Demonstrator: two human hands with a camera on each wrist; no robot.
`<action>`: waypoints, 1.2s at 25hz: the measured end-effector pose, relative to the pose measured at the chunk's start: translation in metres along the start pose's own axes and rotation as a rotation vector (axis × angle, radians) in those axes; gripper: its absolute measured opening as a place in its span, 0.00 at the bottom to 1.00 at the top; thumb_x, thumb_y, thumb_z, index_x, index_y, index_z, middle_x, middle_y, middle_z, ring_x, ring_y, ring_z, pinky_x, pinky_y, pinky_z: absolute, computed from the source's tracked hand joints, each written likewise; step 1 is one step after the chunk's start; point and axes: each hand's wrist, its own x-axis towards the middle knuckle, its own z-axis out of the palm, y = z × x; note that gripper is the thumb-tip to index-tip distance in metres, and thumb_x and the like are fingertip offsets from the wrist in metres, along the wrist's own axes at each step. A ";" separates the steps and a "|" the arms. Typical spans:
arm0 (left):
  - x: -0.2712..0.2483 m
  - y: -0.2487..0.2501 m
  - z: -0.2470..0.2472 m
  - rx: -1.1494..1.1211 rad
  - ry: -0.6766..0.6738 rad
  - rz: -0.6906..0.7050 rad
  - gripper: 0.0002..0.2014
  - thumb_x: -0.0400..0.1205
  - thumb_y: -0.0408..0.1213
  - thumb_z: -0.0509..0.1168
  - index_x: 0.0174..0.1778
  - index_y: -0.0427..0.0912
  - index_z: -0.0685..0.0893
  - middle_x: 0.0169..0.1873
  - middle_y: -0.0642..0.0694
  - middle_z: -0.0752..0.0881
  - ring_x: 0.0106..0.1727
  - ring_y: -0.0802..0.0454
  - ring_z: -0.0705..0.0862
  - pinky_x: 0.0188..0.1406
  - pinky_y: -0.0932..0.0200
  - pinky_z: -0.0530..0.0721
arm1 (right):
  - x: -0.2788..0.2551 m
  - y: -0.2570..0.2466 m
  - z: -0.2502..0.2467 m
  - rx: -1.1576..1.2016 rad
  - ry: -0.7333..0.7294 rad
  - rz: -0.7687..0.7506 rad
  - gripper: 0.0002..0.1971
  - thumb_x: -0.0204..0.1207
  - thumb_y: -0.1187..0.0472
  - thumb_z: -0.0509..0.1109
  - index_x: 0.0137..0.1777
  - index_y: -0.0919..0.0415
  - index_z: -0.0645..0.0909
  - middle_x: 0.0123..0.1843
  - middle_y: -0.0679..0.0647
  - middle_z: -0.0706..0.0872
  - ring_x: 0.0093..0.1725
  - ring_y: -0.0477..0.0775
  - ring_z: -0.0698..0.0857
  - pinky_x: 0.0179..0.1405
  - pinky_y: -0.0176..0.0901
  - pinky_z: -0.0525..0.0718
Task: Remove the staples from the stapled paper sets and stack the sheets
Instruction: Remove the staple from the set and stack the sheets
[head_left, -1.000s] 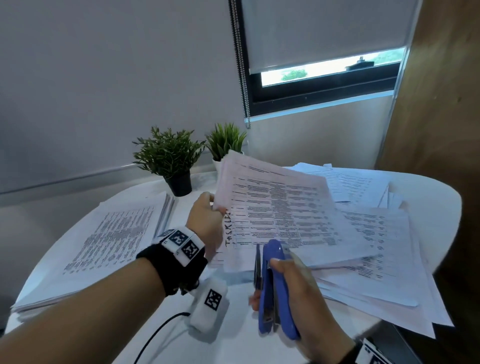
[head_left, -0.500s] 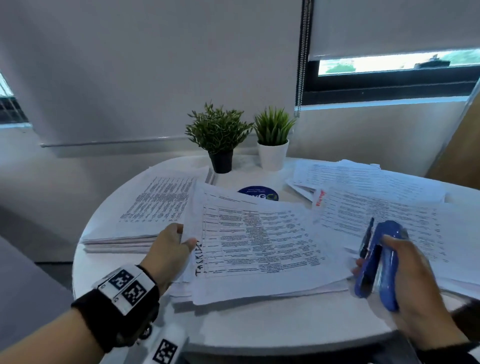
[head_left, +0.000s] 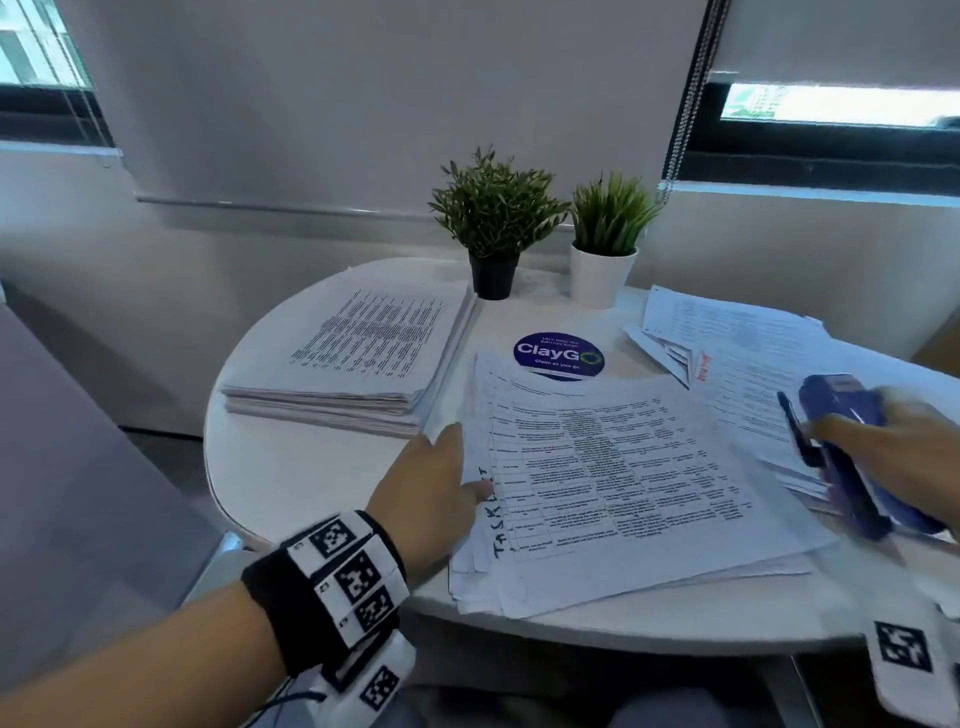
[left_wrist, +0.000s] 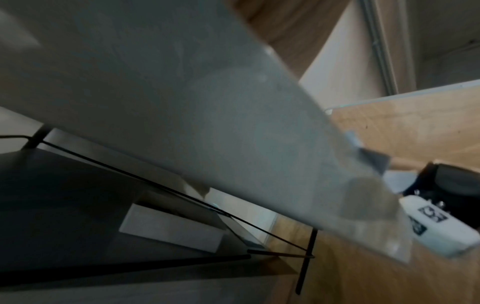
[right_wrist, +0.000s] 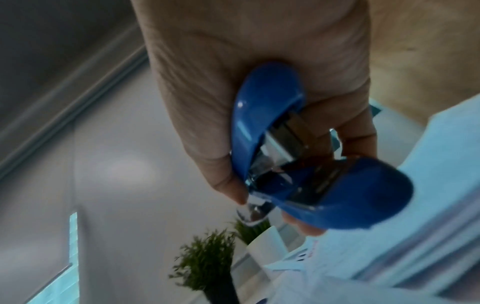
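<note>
Left hand (head_left: 434, 491) pinching the near paper set (head_left: 618, 488) on the desk (head_left: 291, 467), right hand (head_left: 893, 452) clamped on the blue stapler (head_left: 852, 457), sheets best squared before joining the far-left stack (head_left: 363, 358).

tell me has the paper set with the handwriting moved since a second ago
Yes. The paper set was held up in front of the white-potted plant; it now lies flat on the table, nearer than the ClayGo sticker.

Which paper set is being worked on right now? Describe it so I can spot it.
On the round white table, find the ClayGo sticker. Just nearer lies the fanned paper set, its left edge held by the left hand. Only it carries handwritten black lettering down its left margin.
</note>
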 end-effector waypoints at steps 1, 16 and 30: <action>-0.004 -0.003 0.002 0.073 0.015 0.022 0.30 0.81 0.53 0.66 0.75 0.47 0.66 0.65 0.43 0.78 0.67 0.44 0.74 0.67 0.48 0.77 | 0.003 -0.011 0.002 -0.121 -0.050 -0.046 0.10 0.75 0.59 0.70 0.39 0.65 0.74 0.20 0.60 0.84 0.22 0.63 0.86 0.32 0.66 0.89; -0.007 -0.020 -0.001 0.453 -0.159 0.205 0.52 0.75 0.77 0.45 0.86 0.44 0.43 0.86 0.50 0.44 0.86 0.55 0.43 0.85 0.46 0.45 | 0.005 -0.120 0.176 -0.918 -0.594 -0.897 0.07 0.75 0.58 0.73 0.47 0.55 0.77 0.45 0.50 0.78 0.47 0.55 0.79 0.50 0.52 0.79; 0.004 -0.023 0.003 0.437 -0.202 0.122 0.58 0.68 0.82 0.43 0.85 0.46 0.37 0.86 0.51 0.39 0.85 0.55 0.38 0.84 0.43 0.41 | 0.012 -0.121 0.192 -0.767 -0.665 -1.017 0.15 0.73 0.58 0.77 0.59 0.58 0.81 0.52 0.51 0.80 0.52 0.51 0.78 0.56 0.47 0.75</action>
